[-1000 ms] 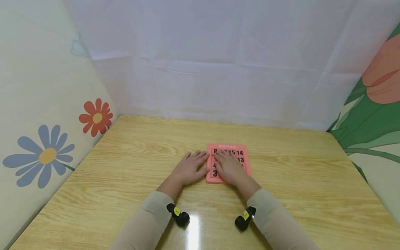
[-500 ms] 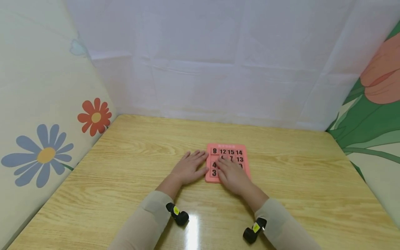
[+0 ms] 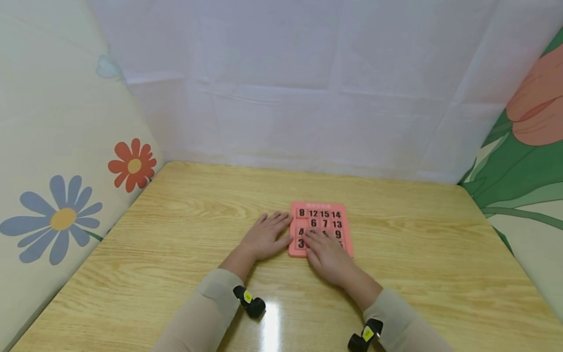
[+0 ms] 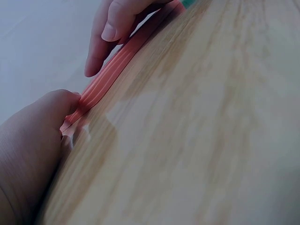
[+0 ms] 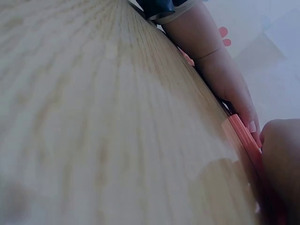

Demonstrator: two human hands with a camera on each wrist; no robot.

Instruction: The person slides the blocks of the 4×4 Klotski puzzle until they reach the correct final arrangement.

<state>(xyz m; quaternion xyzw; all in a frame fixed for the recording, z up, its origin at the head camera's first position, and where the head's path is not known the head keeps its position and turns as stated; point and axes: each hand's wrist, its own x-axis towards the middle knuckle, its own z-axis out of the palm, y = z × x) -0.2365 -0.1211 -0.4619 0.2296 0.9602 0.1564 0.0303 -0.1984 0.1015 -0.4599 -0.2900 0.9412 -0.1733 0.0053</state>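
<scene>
A pink sliding number puzzle lies flat on the table, black numbers on its tiles. A gap shows at the left of its second row. My left hand rests along the left side with straight fingers, fingertips right at the rim. In the left wrist view its thumb touches the puzzle's corner. My right hand lies over the lower right part with relaxed fingers, fingertips on the third-row tiles, hiding several numbers. In the right wrist view the left hand appears across from the right hand.
The wood-grain table extends around the puzzle. A white cloth hangs behind it. Flower-printed panels stand at left and right. Small black cameras are strapped on both sleeves.
My right hand has drawn back toward me and to the right over the puzzle, uncovering the upper two rows of numbers. The left hand has stayed at the left edge.
</scene>
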